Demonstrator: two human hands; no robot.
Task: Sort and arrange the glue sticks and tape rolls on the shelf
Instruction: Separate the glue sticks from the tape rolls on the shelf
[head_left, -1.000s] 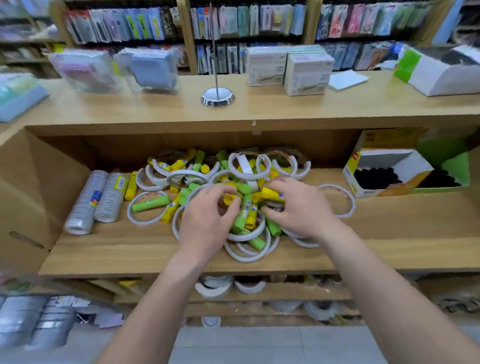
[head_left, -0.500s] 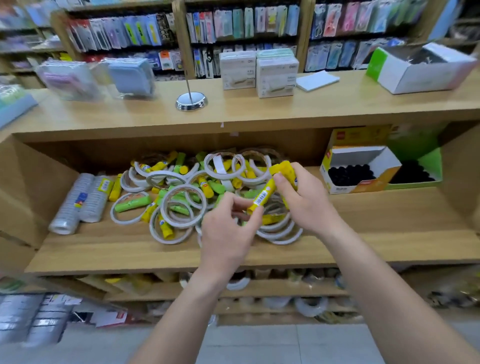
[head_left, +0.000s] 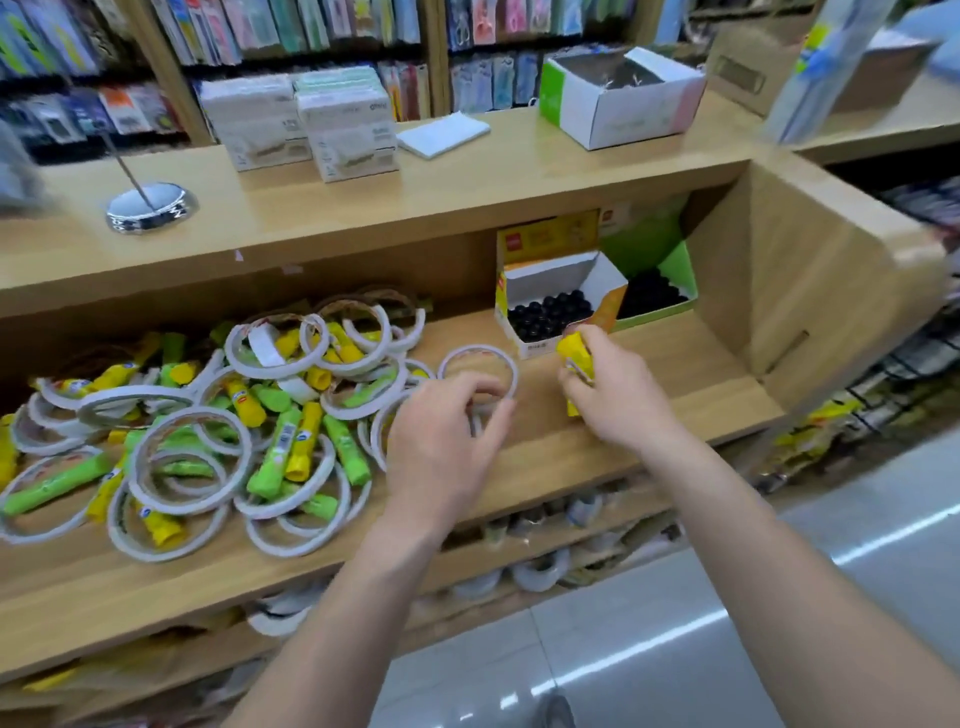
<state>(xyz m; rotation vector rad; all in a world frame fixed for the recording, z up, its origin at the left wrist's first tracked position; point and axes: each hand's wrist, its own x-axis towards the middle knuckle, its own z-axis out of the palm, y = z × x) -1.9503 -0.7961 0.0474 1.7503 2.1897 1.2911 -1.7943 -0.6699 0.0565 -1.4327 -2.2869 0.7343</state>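
Observation:
A jumbled pile of white tape rolls (head_left: 187, 467) and green and yellow glue sticks (head_left: 283, 447) covers the left and middle of the wooden shelf (head_left: 675, 384). My right hand (head_left: 618, 389) is shut on yellow glue sticks (head_left: 575, 356), held upright just in front of the yellow box. My left hand (head_left: 441, 441) hovers at the pile's right edge with fingers curled and apart, nothing in it. One tape roll (head_left: 478, 371) lies alone just beyond its fingertips.
A yellow box (head_left: 550, 291) of black-capped sticks and a green box (head_left: 654, 280) stand at the shelf's back right, beside a wooden side wall (head_left: 789, 291). The counter above carries white boxes (head_left: 343, 124), an open box (head_left: 618, 93) and a metal stand (head_left: 150, 205).
My right hand carried the yellow glue sticks from the pile over to the right, near the yellow box. My left hand let go and drew back to the pile's right edge. The view swung right.

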